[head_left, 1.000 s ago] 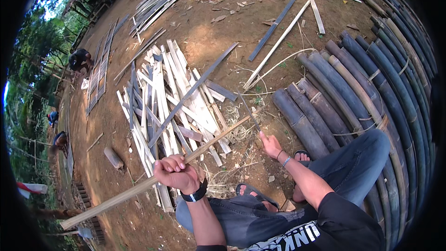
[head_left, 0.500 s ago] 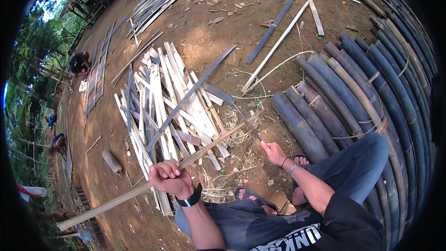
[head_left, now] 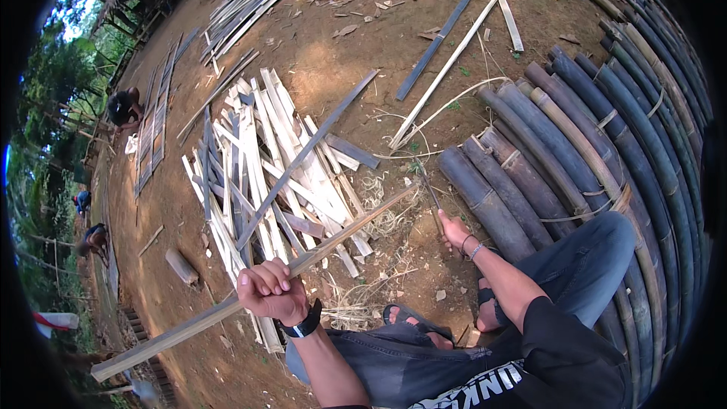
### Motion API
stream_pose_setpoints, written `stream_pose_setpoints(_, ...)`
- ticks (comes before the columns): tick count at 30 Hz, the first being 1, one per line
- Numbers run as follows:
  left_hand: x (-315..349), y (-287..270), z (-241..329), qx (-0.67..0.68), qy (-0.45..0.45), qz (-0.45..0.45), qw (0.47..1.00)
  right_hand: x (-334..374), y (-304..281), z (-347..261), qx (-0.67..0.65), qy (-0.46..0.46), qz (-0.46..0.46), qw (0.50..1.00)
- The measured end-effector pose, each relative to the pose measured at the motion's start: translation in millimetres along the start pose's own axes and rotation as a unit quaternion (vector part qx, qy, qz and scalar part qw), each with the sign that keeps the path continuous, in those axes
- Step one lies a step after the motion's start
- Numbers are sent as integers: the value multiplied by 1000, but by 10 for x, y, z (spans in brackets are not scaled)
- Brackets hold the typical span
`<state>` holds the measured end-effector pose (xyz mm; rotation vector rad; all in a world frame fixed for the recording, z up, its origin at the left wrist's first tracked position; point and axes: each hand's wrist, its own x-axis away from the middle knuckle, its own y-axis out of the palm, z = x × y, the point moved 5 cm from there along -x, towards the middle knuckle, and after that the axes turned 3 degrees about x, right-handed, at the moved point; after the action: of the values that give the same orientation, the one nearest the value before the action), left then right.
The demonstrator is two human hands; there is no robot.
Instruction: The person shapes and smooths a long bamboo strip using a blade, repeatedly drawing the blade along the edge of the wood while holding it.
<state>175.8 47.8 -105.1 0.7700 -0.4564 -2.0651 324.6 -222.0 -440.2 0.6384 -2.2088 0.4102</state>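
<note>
A long, pale bamboo strip (head_left: 354, 227) slants across in front of me, its lower end far out to the left. My left hand (head_left: 266, 290) is closed around it near the middle, fingers wrapped over the top. In my right hand (head_left: 454, 232) is a slim, dark knife (head_left: 429, 185), its blade pointing up and away from me. The blade stands just to the right of the strip's far end, with a small gap between them. Beyond my hands lies a heap of split bamboo slats (head_left: 291, 159), pale and dark sides mixed.
Thick bamboo poles (head_left: 492, 197) are stacked along my right, beside my knee. Fine shavings (head_left: 386, 216) litter the ground. A short bamboo piece (head_left: 182, 266) lies at left. Other people (head_left: 123, 106) crouch far left near a bamboo frame (head_left: 155, 129). More strips (head_left: 257, 4) lie at the back.
My right hand has moved slightly right and up, and the knife has swung more upright, away from the strip's far end. My left hand still grips the strip, nearly unmoved.
</note>
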Motion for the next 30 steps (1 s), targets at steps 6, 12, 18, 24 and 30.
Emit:
stream_pose_setpoints(6, -37, -52, -22, 21, -4, 2, 1000, 104, 308, -154, 100, -189, -20, 977)
stream_pose_setpoints(12, -32, -162, -25, 16, -2, 64, 998, -177, 225, -342, 148, -117, 58, 980)
stream_pose_setpoints(18, -3, -105, -2, -2, 0, 55, 998, -67, 206, -69, 226, -209, 140, 941)
stream_pose_setpoints(24, -40, -107, 23, -7, 14, 48, 999, -96, 197, 137, 155, -98, 69, 981)
stream_pose_setpoints(30, -166, -151, -62, 5, -5, 86, 996, -46, 271, 124, 138, -142, 117, 973)
